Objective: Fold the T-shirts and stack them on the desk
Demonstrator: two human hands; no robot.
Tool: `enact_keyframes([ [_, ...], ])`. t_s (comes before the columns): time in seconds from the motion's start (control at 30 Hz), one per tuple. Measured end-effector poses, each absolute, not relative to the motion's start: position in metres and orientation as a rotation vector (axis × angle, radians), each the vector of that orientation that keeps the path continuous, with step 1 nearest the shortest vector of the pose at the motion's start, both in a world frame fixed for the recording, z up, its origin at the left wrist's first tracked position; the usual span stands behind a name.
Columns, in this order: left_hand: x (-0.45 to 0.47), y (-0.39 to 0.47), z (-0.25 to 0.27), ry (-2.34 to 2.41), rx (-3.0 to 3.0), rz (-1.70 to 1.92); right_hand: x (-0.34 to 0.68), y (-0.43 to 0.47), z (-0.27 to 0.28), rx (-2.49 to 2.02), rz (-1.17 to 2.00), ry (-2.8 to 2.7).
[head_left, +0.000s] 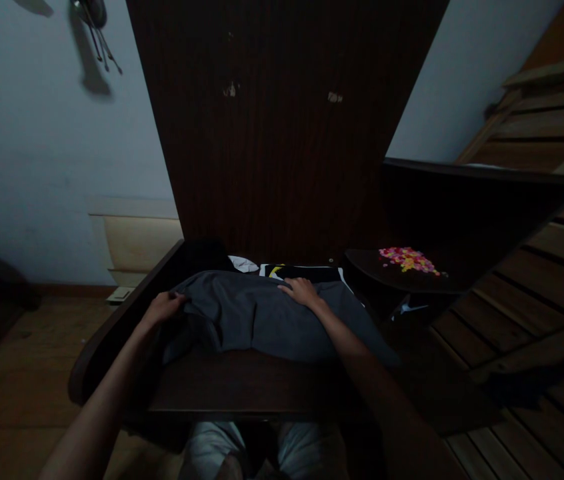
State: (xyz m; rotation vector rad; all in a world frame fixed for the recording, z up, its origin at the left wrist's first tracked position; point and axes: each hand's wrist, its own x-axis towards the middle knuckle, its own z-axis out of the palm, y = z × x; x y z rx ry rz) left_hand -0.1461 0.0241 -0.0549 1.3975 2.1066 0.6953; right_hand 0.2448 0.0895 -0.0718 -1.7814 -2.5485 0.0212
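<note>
A dark grey piece of clothing (242,310) lies spread across the dark wooden desk (242,387), with creases toward its left end. Its exact kind is hard to make out in the dim light. My left hand (165,307) pinches the cloth at its left end, fingers closed on the edge. Flat on the cloth's far edge, right of the middle, rests my right hand (301,291) with its fingers stretched out. Just beyond that hand, a black item with a white border and a yellow mark (307,272) shows partly from behind the cloth.
A white crumpled item (243,264) lies at the back of the desk. Small pink and yellow pieces (409,259) are heaped on a rounded shelf (362,260) at the right. A tall dark panel (282,147) rises behind, and wooden slats (537,287) stand at the right.
</note>
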Motion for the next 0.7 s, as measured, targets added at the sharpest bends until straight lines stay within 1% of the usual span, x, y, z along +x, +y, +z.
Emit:
enact_keyframes([
  [0.1, -0.153, 0.025, -0.053, 2.108, 1.304, 0.985, 0.245, 0.087, -0.071, -1.761, 0.038, -2.527],
  [0.2, -0.149, 0.025, -0.046, 1.993, 1.101, 1.402, 0.245, 0.085, -0.070, -1.735, 0.043, -2.504],
  [0.27, -0.142, 0.024, -0.042, 1.927, 1.053, 1.512, 0.246, 0.085, -0.071, -1.735, 0.036, -2.494],
  [0.37, -0.128, 0.014, -0.039, 1.970, 1.205, 1.437, 0.246, 0.086, -0.073, -1.737, 0.034, -2.493],
  [0.53, -0.097, -0.032, -0.046, 2.348, 1.518, 0.999, 0.246, 0.088, -0.077, -1.737, 0.028, -2.482],
  [0.7, -0.066, -0.074, -0.068, 2.656, 1.704, 0.910, 0.246, 0.087, -0.076, -1.740, 0.030, -2.471],
])
